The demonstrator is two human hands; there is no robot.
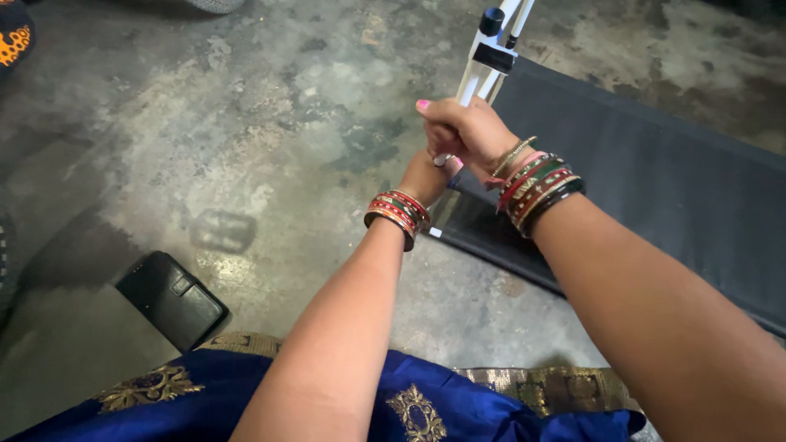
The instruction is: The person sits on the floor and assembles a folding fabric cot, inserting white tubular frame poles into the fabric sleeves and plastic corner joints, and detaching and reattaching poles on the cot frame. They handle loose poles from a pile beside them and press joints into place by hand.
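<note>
A white metal frame bar [494,49] with black fittings rises from the corner of a black fabric panel [655,188] stretched over the floor. My right hand [467,131] is wrapped around the lower part of the bar. My left hand [424,176] sits just under it, gripping the same bar, mostly hidden behind the right hand. Both wrists carry several red, green and gold bangles.
The grey concrete floor [246,123] is stained and patchy. A black box-like object [172,299] lies at the lower left. Blue cloth with gold embroidery [409,409] covers my lap at the bottom edge. An orange-patterned dark item [15,41] sits at the top left.
</note>
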